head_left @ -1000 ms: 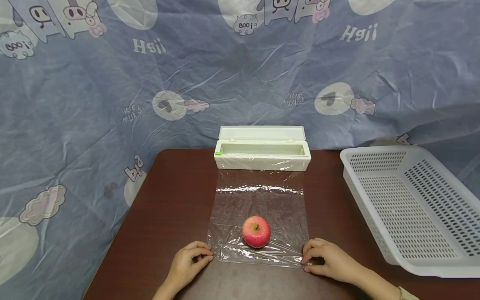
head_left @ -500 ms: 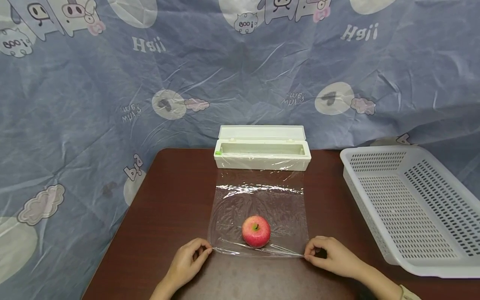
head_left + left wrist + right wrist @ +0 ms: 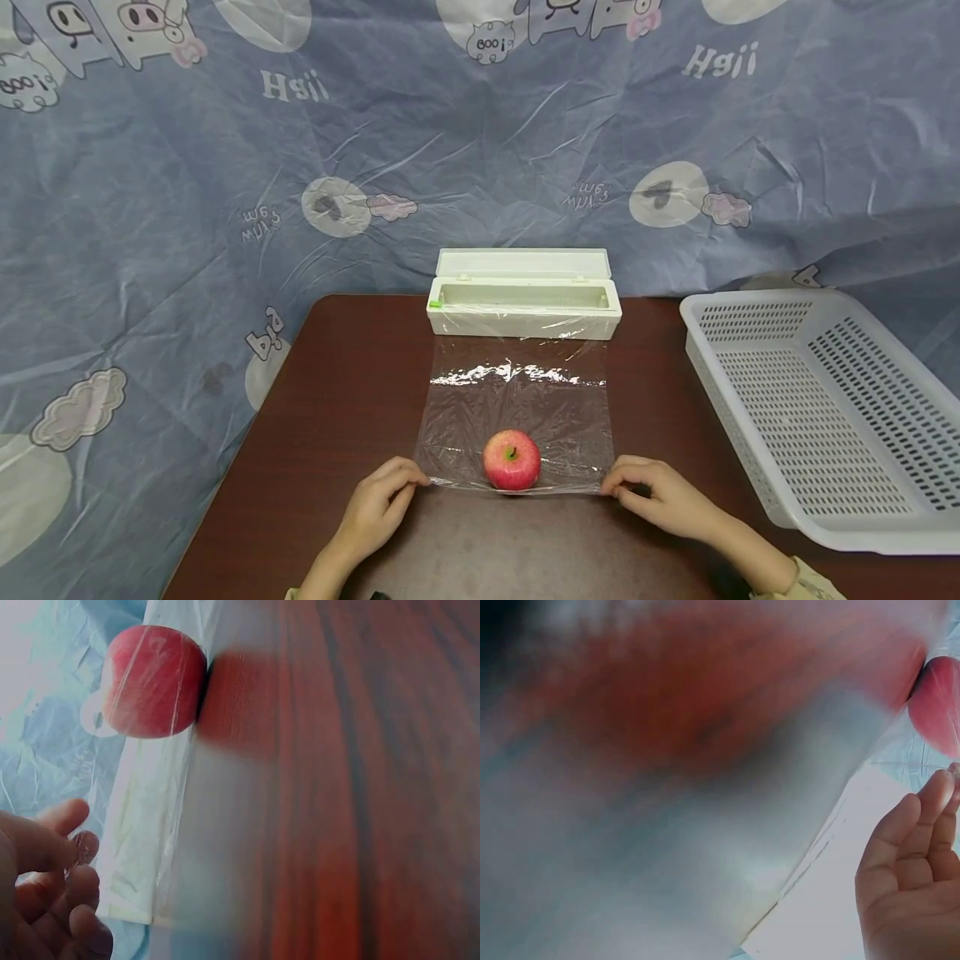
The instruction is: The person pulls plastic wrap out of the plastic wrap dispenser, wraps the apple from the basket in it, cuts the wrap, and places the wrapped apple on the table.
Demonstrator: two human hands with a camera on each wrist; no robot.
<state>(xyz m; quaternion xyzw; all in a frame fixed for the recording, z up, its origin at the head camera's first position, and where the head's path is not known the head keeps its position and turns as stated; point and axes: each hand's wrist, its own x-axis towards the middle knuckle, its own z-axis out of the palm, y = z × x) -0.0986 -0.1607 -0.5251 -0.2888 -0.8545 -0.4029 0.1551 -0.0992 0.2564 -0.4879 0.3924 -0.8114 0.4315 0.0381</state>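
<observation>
A red apple [image 3: 512,460] sits on the brown table, with clear plastic film [image 3: 517,400] stretching from the white box [image 3: 525,322] toward the near side. The film's near edge is lifted against the apple's front. My left hand [image 3: 375,505] pinches the film's near left corner; my right hand [image 3: 670,500] pinches the near right corner. In the left wrist view, film creases cross the apple [image 3: 155,682] and the left hand [image 3: 45,885] holds film between thumb and fingers. The right wrist view shows the right hand [image 3: 911,877] below the apple [image 3: 939,705], its fingertips partly cut off.
A white perforated basket [image 3: 817,417] stands at the right of the table [image 3: 337,400]. The film box's lid is raised at the table's back edge, before a blue printed cloth [image 3: 480,150]. A small dark object [image 3: 380,596] shows at the bottom edge.
Both hands have moved away from me, toward the box, carrying the film's near edge back to the apple's front. The apple has stayed in place.
</observation>
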